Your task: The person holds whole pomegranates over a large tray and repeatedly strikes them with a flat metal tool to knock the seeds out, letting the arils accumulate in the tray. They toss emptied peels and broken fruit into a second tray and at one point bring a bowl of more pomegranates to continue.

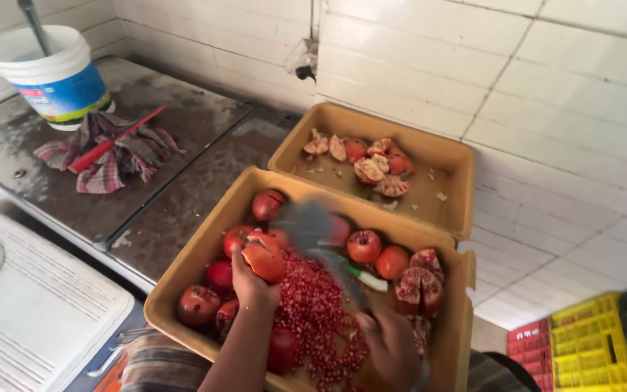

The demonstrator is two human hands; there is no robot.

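Observation:
My left hand (250, 284) holds a cut piece of pomegranate (264, 258) over the near tan tray (186, 272). My right hand (388, 340) grips a dark tool (313, 236) that is blurred by motion, raised above the fruit. A heap of loose red seeds (317, 312) lies in the middle of the tray. Whole pomegranates (365, 245) and a split one (419, 282) lie around the heap.
A second tan tray (440, 156) behind holds emptied pomegranate shells (371, 163). To the left on a grey metal counter (175, 210) are a white bucket (52, 76), a checked cloth (114, 156) and a red stick. A white board (38, 312) lies near left; yellow and red crates (582, 348) stand right.

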